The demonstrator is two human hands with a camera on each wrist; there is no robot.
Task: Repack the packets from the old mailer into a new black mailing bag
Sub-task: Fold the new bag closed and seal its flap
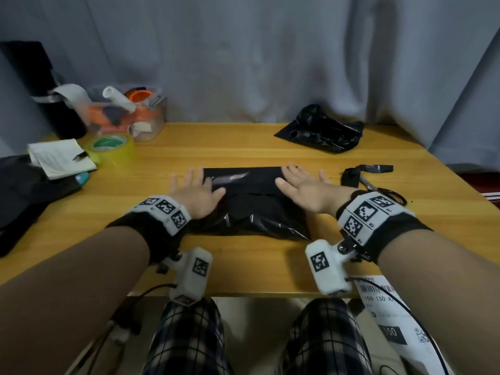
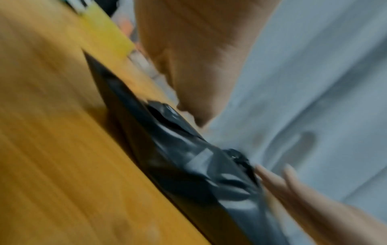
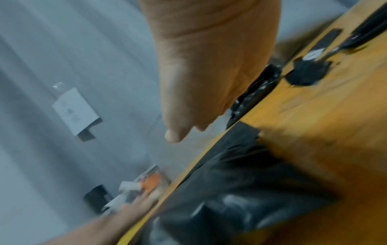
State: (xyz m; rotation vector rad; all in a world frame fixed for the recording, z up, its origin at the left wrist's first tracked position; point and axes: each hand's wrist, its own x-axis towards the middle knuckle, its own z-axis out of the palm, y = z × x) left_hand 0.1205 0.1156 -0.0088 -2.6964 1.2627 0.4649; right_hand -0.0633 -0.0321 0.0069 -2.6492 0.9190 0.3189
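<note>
Both hands lie flat with fingers spread and grip nothing: the left hand (image 1: 195, 191) at the 9 o'clock edge of the filled bag (image 1: 251, 204), the right hand (image 1: 303, 189) at 3. The bag sits mid-table (image 1: 243, 152), the old mailer (image 1: 322, 129) at 1 o'clock. Uneven pressing could probably crease the flap or trap air, so the seal lifts.

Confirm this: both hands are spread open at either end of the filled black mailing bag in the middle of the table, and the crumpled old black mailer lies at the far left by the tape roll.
Not quite. The crumpled old mailer lies at the far right of the table, across from the tape roll; the head view shows it. The rest holds: left hand and right hand are spread open at either end of the black mailing bag.
</note>
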